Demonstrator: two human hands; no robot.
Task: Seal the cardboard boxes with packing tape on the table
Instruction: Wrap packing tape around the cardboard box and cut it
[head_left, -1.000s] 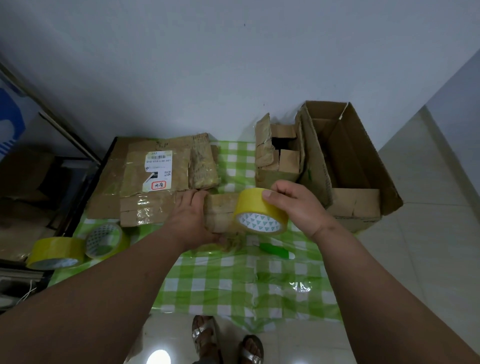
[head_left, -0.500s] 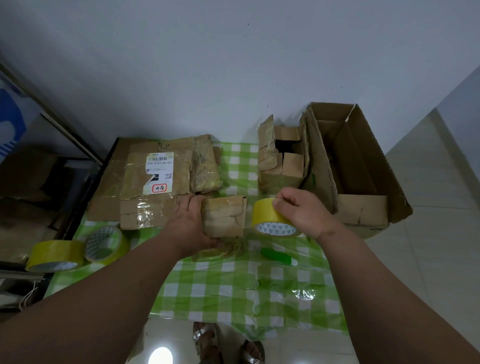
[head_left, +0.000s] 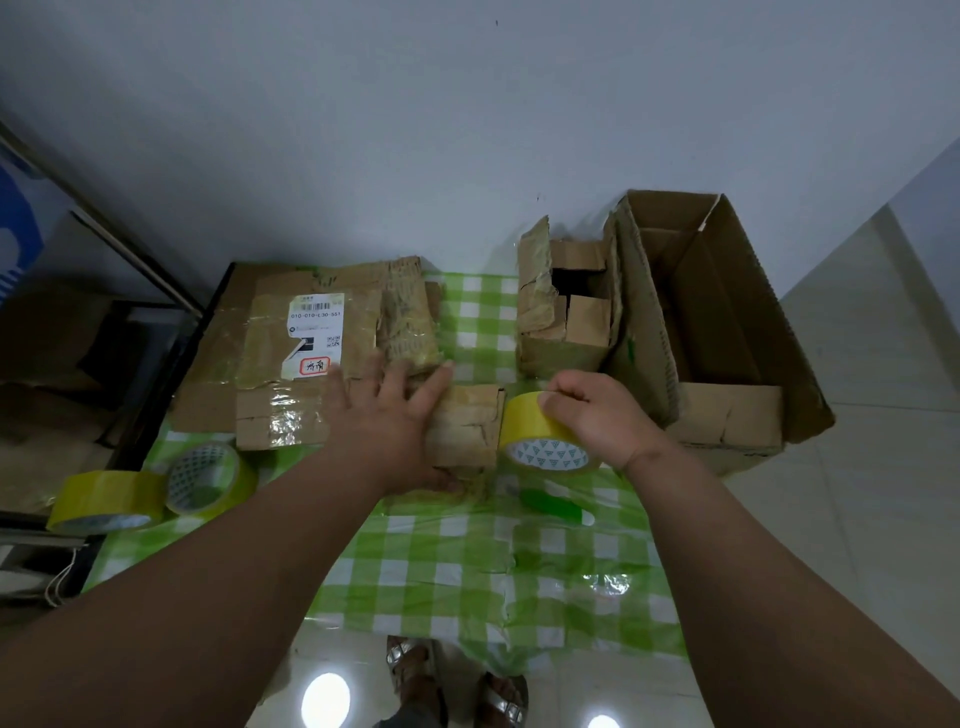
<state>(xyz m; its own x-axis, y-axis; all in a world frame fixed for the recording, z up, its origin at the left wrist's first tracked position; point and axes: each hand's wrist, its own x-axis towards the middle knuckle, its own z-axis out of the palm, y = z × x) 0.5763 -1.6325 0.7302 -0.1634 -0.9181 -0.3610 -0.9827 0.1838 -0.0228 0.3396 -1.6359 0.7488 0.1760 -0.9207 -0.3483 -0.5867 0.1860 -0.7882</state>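
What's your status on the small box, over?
Left hand flat on small box, pinning it. Right hand holds tape roll against box's right end. Green cutter lies just in front; nothing blocking.

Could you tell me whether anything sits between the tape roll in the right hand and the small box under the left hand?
Nothing visible does: the tape roll in the right hand sits right against the small box, which the left hand presses flat.
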